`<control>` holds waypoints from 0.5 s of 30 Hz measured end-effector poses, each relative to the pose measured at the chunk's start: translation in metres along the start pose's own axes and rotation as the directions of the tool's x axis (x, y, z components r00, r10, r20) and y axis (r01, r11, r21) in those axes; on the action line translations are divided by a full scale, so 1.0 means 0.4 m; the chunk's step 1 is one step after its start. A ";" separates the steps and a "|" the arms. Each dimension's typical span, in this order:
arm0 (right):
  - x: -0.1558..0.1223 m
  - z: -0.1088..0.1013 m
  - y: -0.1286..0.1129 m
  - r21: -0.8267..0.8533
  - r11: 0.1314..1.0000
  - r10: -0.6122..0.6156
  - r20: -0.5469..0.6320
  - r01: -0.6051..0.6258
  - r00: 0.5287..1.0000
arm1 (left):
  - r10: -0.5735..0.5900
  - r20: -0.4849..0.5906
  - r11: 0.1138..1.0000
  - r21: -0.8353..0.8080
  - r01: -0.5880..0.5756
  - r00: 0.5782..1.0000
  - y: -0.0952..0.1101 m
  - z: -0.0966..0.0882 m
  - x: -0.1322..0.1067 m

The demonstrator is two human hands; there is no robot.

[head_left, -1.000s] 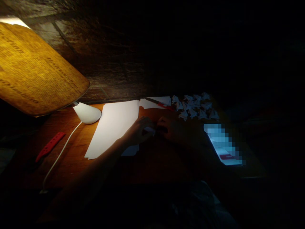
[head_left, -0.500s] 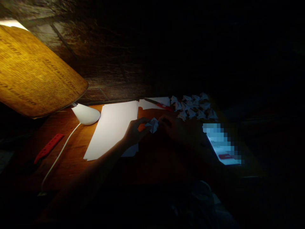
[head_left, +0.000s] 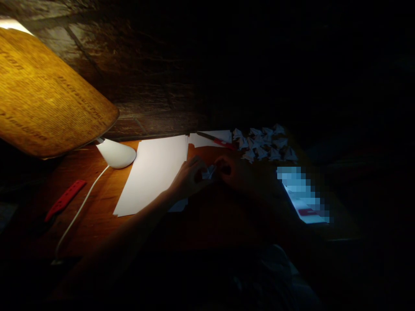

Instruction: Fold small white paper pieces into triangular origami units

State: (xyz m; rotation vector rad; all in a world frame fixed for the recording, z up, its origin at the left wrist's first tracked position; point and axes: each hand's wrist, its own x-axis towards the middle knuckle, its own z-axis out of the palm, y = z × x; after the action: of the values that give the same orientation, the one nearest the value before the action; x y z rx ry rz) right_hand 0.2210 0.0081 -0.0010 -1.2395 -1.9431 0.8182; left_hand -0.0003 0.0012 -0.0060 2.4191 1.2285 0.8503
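My left hand [head_left: 188, 177] and my right hand [head_left: 235, 172] meet over the middle of the wooden table [head_left: 97, 203], both pinched on a small folded piece of white paper [head_left: 208, 172] held between the fingertips. Most of that paper is hidden by the fingers. A large white sheet [head_left: 154, 172] lies flat just left of my left hand. Behind my right hand sits a heap of several small folded white paper pieces [head_left: 266, 144]. The scene is very dark outside the lamp's light.
A lamp with a printed amber shade [head_left: 48, 95] and white base [head_left: 116, 153] stands at the left, its cord [head_left: 81, 207] trailing forward. A red strip-like tool [head_left: 65, 199] lies left. A red-handled tool [head_left: 217, 140] rests on paper behind. A lit phone screen [head_left: 303, 196] glows at right.
The small folded paper, raised and more visible half a second ago, is now lower and closed in between the fingers of both hands.
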 end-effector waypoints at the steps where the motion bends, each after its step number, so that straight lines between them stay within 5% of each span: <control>1: 0.000 0.000 -0.001 -0.033 0.999 -0.001 0.004 0.001 1.000 | 0.011 0.003 1.000 0.009 -0.011 1.000 -0.002 0.001 0.000; 8: 0.000 -0.005 -0.001 -0.230 0.968 -0.096 0.014 0.096 0.995 | 0.121 0.065 0.990 0.059 -0.125 0.991 -0.008 -0.007 0.000; 15: 0.003 -0.012 0.011 -0.242 0.968 -0.066 0.032 0.072 0.997 | 0.192 0.161 0.978 0.054 -0.203 0.968 -0.017 -0.012 0.001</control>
State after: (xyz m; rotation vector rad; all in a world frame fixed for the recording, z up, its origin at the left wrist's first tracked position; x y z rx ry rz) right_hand 0.2269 0.0113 -0.0014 -1.2975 -2.1421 0.5741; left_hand -0.0076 0.0055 -0.0055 2.6415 0.9886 0.6649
